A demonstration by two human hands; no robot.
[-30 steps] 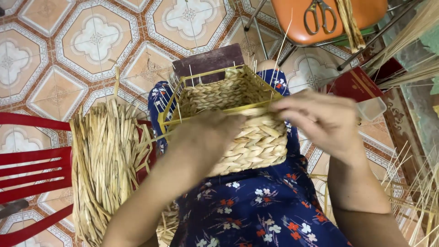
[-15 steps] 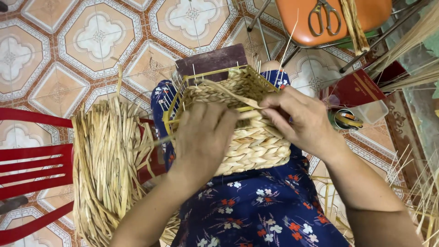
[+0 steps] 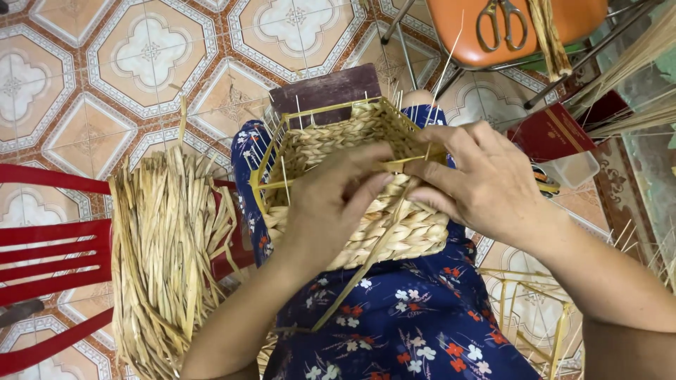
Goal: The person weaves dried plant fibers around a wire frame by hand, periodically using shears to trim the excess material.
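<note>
The person wears a dark navy garment [image 3: 394, 331] printed with small flowers in white, blue and red. Both forearms are bare, without sleeves. No rings or watch show on either hand.

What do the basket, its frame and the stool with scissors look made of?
Basket: braided dried plant fibre, straw-coloured and matte, likely the same stuff as the loose bundle. Frame: thin yellow rods, probably coated metal wire; hard to be sure. Stool: glossy orange seat, looks like moulded plastic, on grey metal-looking legs. Scissors: dull metal, handles included.

Patterned floor tiles [image 3: 134, 63], red plastic chair [image 3: 42, 239], orange stool [image 3: 521, 24]
</note>
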